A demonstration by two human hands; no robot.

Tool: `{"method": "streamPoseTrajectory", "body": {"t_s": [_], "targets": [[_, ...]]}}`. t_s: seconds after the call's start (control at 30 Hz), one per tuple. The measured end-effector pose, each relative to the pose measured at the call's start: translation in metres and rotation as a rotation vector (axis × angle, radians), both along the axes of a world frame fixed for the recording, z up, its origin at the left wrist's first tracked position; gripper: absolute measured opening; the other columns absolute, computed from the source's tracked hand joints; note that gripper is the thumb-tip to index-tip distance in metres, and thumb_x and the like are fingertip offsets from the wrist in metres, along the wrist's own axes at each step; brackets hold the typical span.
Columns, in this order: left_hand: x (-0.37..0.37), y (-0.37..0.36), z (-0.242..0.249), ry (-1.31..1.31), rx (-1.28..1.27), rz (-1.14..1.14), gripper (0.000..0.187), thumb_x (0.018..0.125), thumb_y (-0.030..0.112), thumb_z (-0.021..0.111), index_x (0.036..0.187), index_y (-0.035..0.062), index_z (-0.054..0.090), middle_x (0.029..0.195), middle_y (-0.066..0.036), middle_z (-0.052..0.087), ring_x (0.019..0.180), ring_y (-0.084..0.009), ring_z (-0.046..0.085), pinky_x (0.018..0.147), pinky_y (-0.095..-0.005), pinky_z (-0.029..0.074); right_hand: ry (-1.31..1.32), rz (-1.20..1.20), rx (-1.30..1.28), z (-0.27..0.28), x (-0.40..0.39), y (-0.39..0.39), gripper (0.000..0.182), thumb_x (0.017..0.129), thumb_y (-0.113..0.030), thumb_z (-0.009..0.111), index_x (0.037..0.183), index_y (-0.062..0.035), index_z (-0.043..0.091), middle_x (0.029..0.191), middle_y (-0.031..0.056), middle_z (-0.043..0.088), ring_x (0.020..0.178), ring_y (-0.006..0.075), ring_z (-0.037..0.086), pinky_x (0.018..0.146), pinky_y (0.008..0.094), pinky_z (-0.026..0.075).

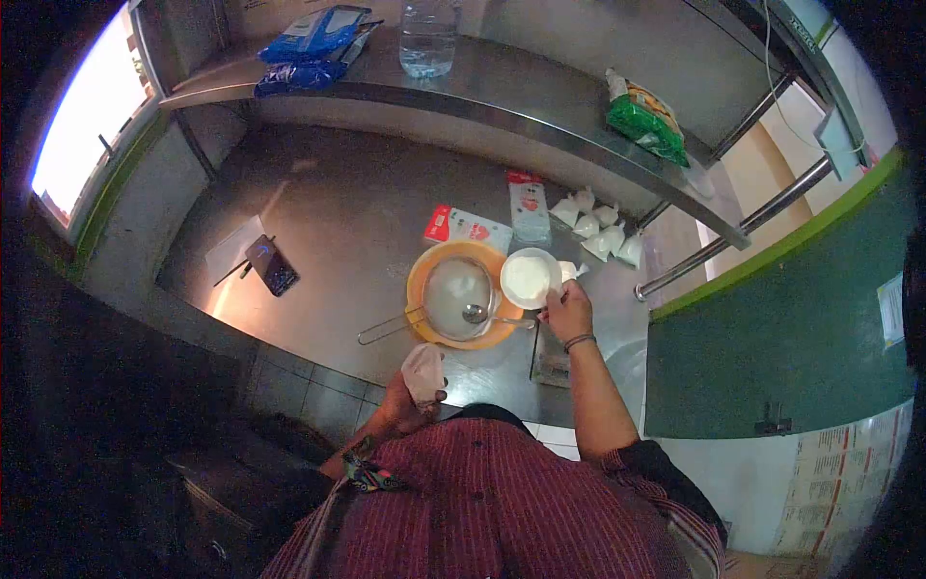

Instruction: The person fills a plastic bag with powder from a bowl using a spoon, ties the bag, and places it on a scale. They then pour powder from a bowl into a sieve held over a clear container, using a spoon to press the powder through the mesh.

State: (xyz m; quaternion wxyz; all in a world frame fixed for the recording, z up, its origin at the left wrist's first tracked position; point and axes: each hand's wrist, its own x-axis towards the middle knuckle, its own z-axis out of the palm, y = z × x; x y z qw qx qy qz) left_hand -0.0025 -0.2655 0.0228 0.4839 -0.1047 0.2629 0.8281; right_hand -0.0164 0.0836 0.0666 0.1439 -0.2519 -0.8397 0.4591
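My right hand point(567, 314) grips the edge of a white bowl point(530, 278) that holds white powder, at the right rim of an orange basin point(415, 289). Over the basin rests a wire sieve point(451, 289) with its handle pointing left. A metal spoon point(475, 314) lies in the sieve, its handle reaching right over the rim. Below the basin, near my body, my left hand point(410, 405) holds a thin, pale plastic bag point(422, 373), partly opened out.
Behind the basin lie two red-and-white packets point(468, 229) point(529, 207). Several small tied bags of white powder point(600, 238) stand to the right. A dark device point(270, 265) is at the left. The shelf point(502, 111) above holds blue packs point(313, 48), a bottle point(427, 39) and a green pack point(646, 121).
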Motion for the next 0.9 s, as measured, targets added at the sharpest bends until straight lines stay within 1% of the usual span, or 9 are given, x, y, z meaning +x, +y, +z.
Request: {"method": "streamPoseTrajectory", "body": {"t_s": [0.03,0.1,0.2,0.4,0.5,0.6,0.63,0.7,0.9], "targets": [[-0.002,-0.001,-0.013,0.001,0.002,0.002,0.039,0.101,0.045,0.045,0.132,0.0211,0.05,0.092,-0.008,0.062,0.065,-0.0205,0.062,0.042,-0.0285,0.045,0.001,0.002,0.002,-0.003,0.0,0.002,0.021,0.093,-0.015,0.062,0.083,-0.0024,0.048,0.066,0.0112,0.063,0.056,0.0208,0.07,0.054,0.0368,0.054],[-0.011,-0.005,-0.057,-0.147,0.13,0.003,0.063,0.1,0.057,0.04,0.145,0.0135,0.045,0.093,-0.022,0.067,0.064,-0.0363,0.063,0.049,-0.0432,0.048,0.065,0.004,0.069,-0.007,-0.003,0.003,0.019,0.095,-0.013,0.059,0.086,-0.0003,0.048,0.069,0.0102,0.064,0.055,0.0185,0.069,0.05,0.0341,0.056],[-0.016,-0.005,-0.077,0.033,0.037,-0.038,0.064,0.1,0.059,0.038,0.147,0.0169,0.042,0.097,-0.023,0.066,0.067,-0.0393,0.062,0.051,-0.0466,0.047,-0.023,0.023,0.119,0.001,-0.001,-0.002,0.018,0.095,-0.013,0.059,0.087,-0.0009,0.049,0.069,0.0105,0.065,0.056,0.0181,0.069,0.052,0.0342,0.055],[-0.019,-0.002,-0.06,-0.249,0.196,-0.01,0.059,0.1,0.055,0.043,0.144,0.0164,0.045,0.096,-0.022,0.066,0.065,-0.0347,0.062,0.048,-0.0413,0.045,0.018,0.033,0.167,-0.002,-0.001,-0.007,0.018,0.095,-0.015,0.059,0.086,-0.0016,0.05,0.069,0.0108,0.066,0.056,0.0184,0.069,0.053,0.0346,0.055],[-0.024,0.001,-0.045,0.015,-0.037,-0.058,0.057,0.1,0.053,0.045,0.142,0.0154,0.047,0.095,-0.019,0.066,0.065,-0.0324,0.063,0.049,-0.0397,0.048,0.063,0.005,0.203,0.002,-0.001,-0.008,0.019,0.095,-0.015,0.059,0.085,-0.002,0.05,0.068,0.0107,0.065,0.056,0.0187,0.069,0.054,0.0354,0.055],[-0.019,0.002,-0.026,0.074,-0.154,-0.034,0.057,0.1,0.053,0.045,0.143,0.0142,0.047,0.095,-0.018,0.067,0.067,-0.032,0.065,0.052,-0.041,0.051,0.033,0.017,0.231,0.005,-0.002,-0.008,0.02,0.095,-0.016,0.059,0.085,-0.002,0.05,0.067,0.0109,0.064,0.057,0.0194,0.069,0.054,0.0358,0.055],[-0.022,0.002,-0.035,0.075,-0.152,-0.033,0.057,0.1,0.053,0.045,0.143,0.0142,0.047,0.095,-0.018,0.067,0.067,-0.032,0.065,0.052,-0.041,0.051,0.035,0.018,0.233,0.007,-0.004,-0.008,0.02,0.095,-0.016,0.059,0.085,-0.002,0.05,0.067,0.0109,0.064,0.057,0.0194,0.069,0.054,0.0358,0.055],[-0.024,0.002,-0.05,0.088,-0.095,-0.052,0.059,0.101,0.051,0.045,0.144,0.0113,0.045,0.095,-0.018,0.067,0.07,-0.0315,0.066,0.054,-0.0416,0.054,-0.001,-0.008,0.191,0.007,-0.003,-0.01,0.019,0.093,-0.019,0.059,0.086,-0.0034,0.049,0.067,0.017,0.065,0.059,0.0278,0.07,0.06,0.0429,0.056],[-0.017,0.0,-0.037,0.066,-0.089,-0.044,0.058,0.103,0.048,0.045,0.145,0.0084,0.045,0.099,-0.018,0.067,0.074,-0.0297,0.067,0.054,-0.0394,0.054,-0.05,0.037,0.238,0.009,-0.005,-0.007,0.02,0.093,-0.019,0.059,0.085,-0.0041,0.048,0.068,0.0171,0.066,0.061,0.0289,0.071,0.061,0.0427,0.056]]}}
